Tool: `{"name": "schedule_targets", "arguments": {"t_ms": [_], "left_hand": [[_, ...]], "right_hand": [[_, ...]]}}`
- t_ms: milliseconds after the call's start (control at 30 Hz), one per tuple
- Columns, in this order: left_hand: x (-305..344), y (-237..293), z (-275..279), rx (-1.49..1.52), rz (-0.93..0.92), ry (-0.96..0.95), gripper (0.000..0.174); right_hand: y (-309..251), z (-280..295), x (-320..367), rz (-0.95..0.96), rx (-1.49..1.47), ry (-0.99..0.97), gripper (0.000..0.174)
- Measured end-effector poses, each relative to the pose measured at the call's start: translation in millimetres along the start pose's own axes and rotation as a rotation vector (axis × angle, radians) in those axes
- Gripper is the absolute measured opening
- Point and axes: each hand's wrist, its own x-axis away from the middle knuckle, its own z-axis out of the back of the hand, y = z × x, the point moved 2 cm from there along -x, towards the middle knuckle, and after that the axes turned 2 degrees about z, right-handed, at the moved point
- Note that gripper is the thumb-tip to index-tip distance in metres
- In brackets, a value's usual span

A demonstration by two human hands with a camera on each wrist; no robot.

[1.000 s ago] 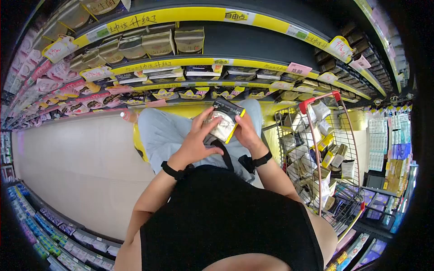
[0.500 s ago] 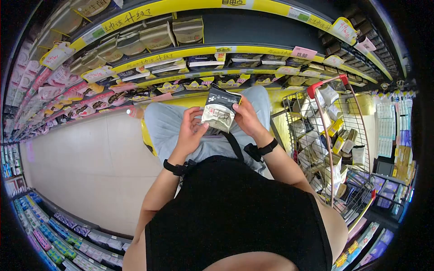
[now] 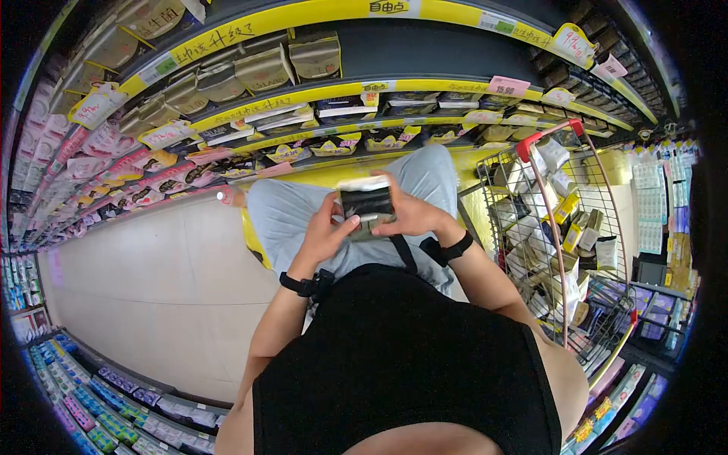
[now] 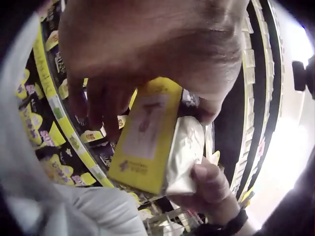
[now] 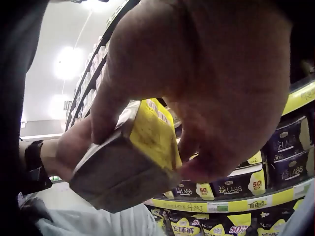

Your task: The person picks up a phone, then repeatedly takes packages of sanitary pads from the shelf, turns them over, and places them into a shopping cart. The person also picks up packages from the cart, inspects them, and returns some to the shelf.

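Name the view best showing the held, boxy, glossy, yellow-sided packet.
Left wrist: the packet appears large, its printed yellow side showing. Right wrist shows its greyish face and a barcoded side; head shows it small, blurred.

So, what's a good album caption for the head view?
Before store shelves, a person's left hand and right hand hold a black-and-white pack, a loaded shopping cart alongside.

Boxy yellow-sided package [image 4: 156,140]; tilted
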Motion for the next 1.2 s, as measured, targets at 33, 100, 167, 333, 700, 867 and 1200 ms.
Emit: {"name": "schedule_targets", "arguments": {"t_ms": [33, 100, 167, 333, 700, 867, 1200], "left_hand": [[-0.7, -3.8, 1.4, 0.017, -0.062, 0.046, 0.067], [0.6, 0.1, 1.0, 0.052, -0.184, 0.134, 0.068], [5.5, 14.5, 2.6, 0.296, -0.161, 0.149, 0.065], [-2.3, -5.1, 14.7, 0.255, -0.08, 0.007, 0.058], [-0.8, 7.5, -1.4, 0.455, -0.125, 0.101, 0.057], [-4.2, 0.9, -2.5, 0.321, -0.102, 0.068, 0.05], [-5.0, -10.4, -7.8, 0.214, -0.002, -0.016, 0.018]], "right_hand": [[-4.1, -1.6, 2.0, -0.107, -0.032, -0.079, 0.099], [-2.8, 0.1, -2.2, -0.036, 0.0, -0.035, 0.097], [-14.9, 9.8, -4.7, -0.025, 0.057, 0.024, 0.093], [-4.4, 23.2, -13.7, 0.06, -0.27, 0.253, 0.077], [14.5, -0.7, -11.5, 0.005, -0.312, 0.269, 0.07], [-9.0, 40.9, -17.3, 0.176, 0.023, 0.395, 0.068], [-86.1, 183.4, -72.1, 0.455, 0.925, 0.734, 0.058]]}}
